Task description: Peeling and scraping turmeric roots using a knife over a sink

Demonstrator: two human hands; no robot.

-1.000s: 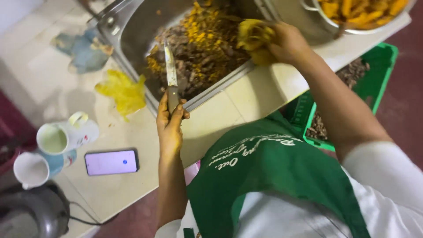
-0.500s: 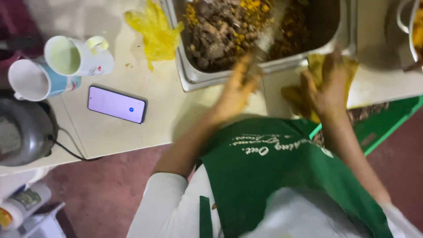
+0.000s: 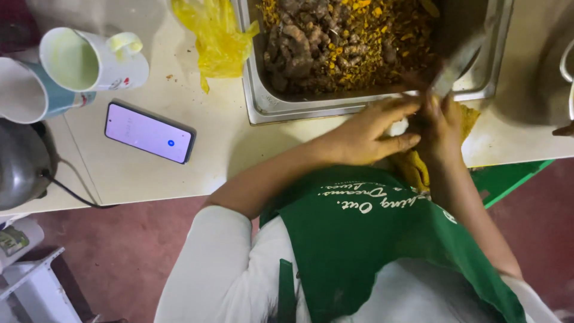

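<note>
My two hands meet at the front rim of a steel tray filled with brown roots and yellow-orange peelings. My left hand reaches in from the left, its fingers around the handle end of a knife. The blurred blade points up over the tray's right part. My right hand presses against the left one, closed on a yellow cloth that hangs below it over the counter edge. The knife's handle is hidden between the hands.
A crumpled yellow plastic bag lies left of the tray. A phone with a lit screen rests on the white counter, two mugs beside it. A dark kettle stands far left. A green crate sits below right.
My view has swung left and closer. My left hand brought the knife across to my right hand, and both now meet at the tray's front rim.
</note>
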